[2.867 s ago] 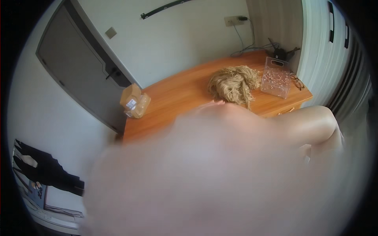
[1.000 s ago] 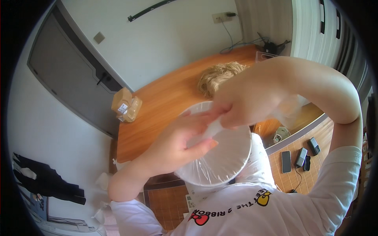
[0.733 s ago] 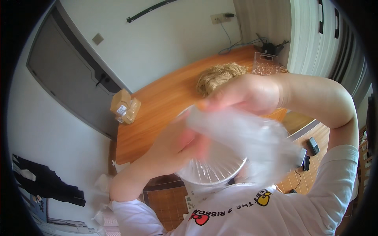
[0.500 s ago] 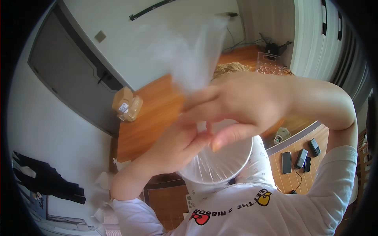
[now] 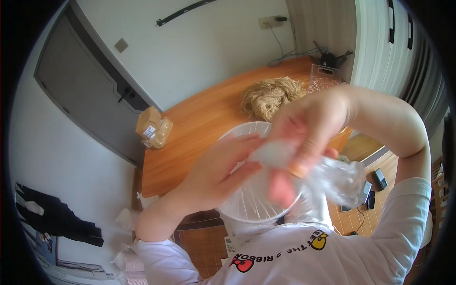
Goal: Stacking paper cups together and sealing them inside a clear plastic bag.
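A clear plastic bag (image 5: 343,179) trails from my right hand (image 5: 311,130), whose fingers are closed round its gathered part. Between my two hands lies a whitish, blurred bunch (image 5: 274,154) that seems to be part of the same plastic. My left hand (image 5: 216,164) pinches its near end with thumb and fingers. Whether anything is wrapped inside, I cannot make out. Beneath both hands, at my lap, stands a round white container (image 5: 237,204) with wrinkled clear film over or inside it; my hands hide part of its mouth.
A wooden desk (image 5: 190,128) carries a heap of tan strands (image 5: 270,97), a clear handled box (image 5: 325,78) of small pinkish pieces, and brown packages (image 5: 154,127) at its left end. Dark devices (image 5: 379,179) and a cable lie on the floor at right.
The plastic bag has swung from above my hands down to the right. My right hand has turned over and shifted right, uncovering the tan heap; my left hand stays nearly in place.
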A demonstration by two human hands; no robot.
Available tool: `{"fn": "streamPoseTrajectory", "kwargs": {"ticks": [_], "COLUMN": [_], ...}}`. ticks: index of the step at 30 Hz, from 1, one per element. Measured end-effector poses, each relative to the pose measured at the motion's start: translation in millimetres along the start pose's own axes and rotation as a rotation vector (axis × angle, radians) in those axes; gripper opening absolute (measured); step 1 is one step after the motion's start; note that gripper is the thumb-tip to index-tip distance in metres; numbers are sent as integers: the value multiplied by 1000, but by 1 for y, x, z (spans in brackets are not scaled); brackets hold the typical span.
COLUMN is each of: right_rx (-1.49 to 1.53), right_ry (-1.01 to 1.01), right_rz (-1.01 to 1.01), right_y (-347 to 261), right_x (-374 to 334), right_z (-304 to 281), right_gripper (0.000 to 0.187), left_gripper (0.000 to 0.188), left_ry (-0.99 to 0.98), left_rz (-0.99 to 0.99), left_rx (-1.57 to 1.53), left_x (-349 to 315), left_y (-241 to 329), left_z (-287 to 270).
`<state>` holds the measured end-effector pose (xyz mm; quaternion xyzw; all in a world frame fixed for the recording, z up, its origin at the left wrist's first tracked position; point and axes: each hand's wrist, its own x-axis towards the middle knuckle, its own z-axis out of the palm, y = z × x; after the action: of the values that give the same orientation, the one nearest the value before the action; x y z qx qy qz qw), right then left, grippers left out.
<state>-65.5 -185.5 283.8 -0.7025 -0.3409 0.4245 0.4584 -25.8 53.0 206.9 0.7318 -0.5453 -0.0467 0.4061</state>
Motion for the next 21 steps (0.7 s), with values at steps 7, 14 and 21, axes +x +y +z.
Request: {"fn": "streamPoseTrajectory", "kwargs": {"ticks": [7, 14, 21], "right_rx": [-946, -1689, -1227], "right_ry": [494, 654, 627], "right_rz": [-432, -263, 325], "right_y": [21, 14, -15], "right_x": [19, -2, -26], "right_z": [-4, -11, -3], "right_gripper": [39, 38, 24], "left_gripper": [28, 27, 29], "left_ry": [-59, -66, -55], "left_rz": [-63, -118, -146], "left_rx": [61, 23, 33], "left_x": [-12, -3, -7], "left_y": [2, 4, -9], "left_z": [-1, -7, -13]}}
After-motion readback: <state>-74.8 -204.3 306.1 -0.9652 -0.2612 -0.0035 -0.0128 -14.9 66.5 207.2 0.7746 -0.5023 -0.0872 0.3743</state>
